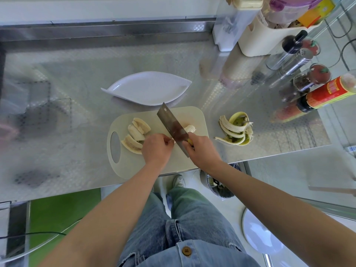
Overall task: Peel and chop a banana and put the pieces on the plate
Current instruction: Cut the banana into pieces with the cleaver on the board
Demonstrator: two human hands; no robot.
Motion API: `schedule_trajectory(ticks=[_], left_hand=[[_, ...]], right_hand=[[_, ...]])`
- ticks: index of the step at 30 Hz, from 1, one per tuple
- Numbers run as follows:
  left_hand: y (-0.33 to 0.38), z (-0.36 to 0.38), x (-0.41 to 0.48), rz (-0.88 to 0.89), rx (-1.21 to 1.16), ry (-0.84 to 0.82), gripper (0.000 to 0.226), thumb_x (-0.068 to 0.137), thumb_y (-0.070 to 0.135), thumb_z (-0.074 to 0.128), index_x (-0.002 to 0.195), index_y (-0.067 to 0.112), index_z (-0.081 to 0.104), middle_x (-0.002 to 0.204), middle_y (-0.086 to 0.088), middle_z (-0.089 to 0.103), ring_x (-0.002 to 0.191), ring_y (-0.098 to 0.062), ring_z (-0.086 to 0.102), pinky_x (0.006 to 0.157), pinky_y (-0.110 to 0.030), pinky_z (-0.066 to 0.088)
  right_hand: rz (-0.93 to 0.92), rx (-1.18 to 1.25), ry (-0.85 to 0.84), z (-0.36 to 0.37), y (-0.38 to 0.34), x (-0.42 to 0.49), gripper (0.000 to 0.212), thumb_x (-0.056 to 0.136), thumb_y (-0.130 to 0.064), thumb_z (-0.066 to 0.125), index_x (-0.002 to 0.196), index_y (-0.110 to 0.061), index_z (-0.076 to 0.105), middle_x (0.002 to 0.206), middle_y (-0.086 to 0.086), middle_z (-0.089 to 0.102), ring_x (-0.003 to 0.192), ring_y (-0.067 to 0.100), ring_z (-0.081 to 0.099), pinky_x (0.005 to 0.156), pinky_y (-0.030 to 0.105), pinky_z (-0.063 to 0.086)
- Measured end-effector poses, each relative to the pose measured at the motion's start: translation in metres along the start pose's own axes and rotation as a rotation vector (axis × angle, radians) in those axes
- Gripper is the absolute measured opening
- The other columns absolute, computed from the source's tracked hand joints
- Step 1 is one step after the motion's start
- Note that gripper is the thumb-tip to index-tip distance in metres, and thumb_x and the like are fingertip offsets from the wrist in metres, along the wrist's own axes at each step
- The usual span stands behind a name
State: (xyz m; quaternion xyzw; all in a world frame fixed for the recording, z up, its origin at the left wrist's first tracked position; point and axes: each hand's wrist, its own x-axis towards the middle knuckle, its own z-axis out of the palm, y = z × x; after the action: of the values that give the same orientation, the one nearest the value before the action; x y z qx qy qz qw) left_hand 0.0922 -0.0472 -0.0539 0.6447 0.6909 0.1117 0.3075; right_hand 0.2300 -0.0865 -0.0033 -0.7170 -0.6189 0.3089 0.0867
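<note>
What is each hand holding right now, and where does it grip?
The right hand grips the cleaver by its handle. The left hand curls beside the blade; what it holds, if anything, is hidden.

No word, number or brand can be read here. The bottle [331, 92] lying at the right edge of the worktop [77, 78] has a red label with yellow print, too blurred to make out. The yellow box [316, 13] at the far right carries red and dark marks, also illegible. A small white tag [351, 149] at the right edge shows blue strokes, too small to tell.
</note>
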Motion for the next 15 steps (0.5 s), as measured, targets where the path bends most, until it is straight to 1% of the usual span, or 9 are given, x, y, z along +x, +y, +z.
schedule_trajectory(ticks=[4, 10, 13, 15], left_hand=[[-0.002, 0.002, 0.002, -0.02, 0.009, -0.018, 0.018, 0.086, 0.034, 0.063, 0.09, 0.023, 0.075, 0.087, -0.001, 0.072, 0.087, -0.024, 0.063, 0.067, -0.031, 0.047], [-0.003, 0.005, 0.005, -0.029, 0.004, -0.036, 0.016, 0.085, 0.033, 0.063, 0.088, 0.023, 0.075, 0.084, -0.002, 0.071, 0.084, -0.025, 0.064, 0.066, -0.031, 0.049], [-0.003, 0.005, 0.006, -0.039, 0.001, -0.041, 0.015, 0.084, 0.033, 0.064, 0.087, 0.023, 0.075, 0.084, -0.003, 0.07, 0.084, -0.026, 0.063, 0.067, -0.032, 0.05], [-0.003, 0.006, 0.006, -0.039, 0.0, -0.038, 0.015, 0.083, 0.032, 0.063, 0.087, 0.023, 0.075, 0.084, -0.004, 0.07, 0.085, -0.027, 0.062, 0.068, -0.034, 0.051]], right_hand=[[-0.011, -0.021, -0.002, 0.001, 0.001, -0.001, 0.022, 0.098, -0.025, 0.045, 0.098, -0.005, 0.055, 0.074, 0.01, 0.055, 0.064, 0.027, 0.048, 0.057, 0.031, 0.035], [-0.028, -0.067, -0.009, 0.003, 0.001, 0.001, 0.022, 0.099, -0.026, 0.043, 0.101, -0.007, 0.055, 0.079, 0.01, 0.059, 0.066, 0.026, 0.05, 0.059, 0.03, 0.036], [-0.016, -0.073, -0.02, 0.007, 0.002, 0.003, 0.02, 0.1, -0.025, 0.042, 0.1, -0.009, 0.054, 0.078, 0.007, 0.056, 0.066, 0.024, 0.05, 0.058, 0.029, 0.035], [-0.007, -0.09, -0.042, 0.012, 0.003, 0.004, 0.018, 0.1, -0.027, 0.042, 0.099, -0.012, 0.053, 0.082, 0.008, 0.059, 0.067, 0.022, 0.05, 0.059, 0.029, 0.035]])
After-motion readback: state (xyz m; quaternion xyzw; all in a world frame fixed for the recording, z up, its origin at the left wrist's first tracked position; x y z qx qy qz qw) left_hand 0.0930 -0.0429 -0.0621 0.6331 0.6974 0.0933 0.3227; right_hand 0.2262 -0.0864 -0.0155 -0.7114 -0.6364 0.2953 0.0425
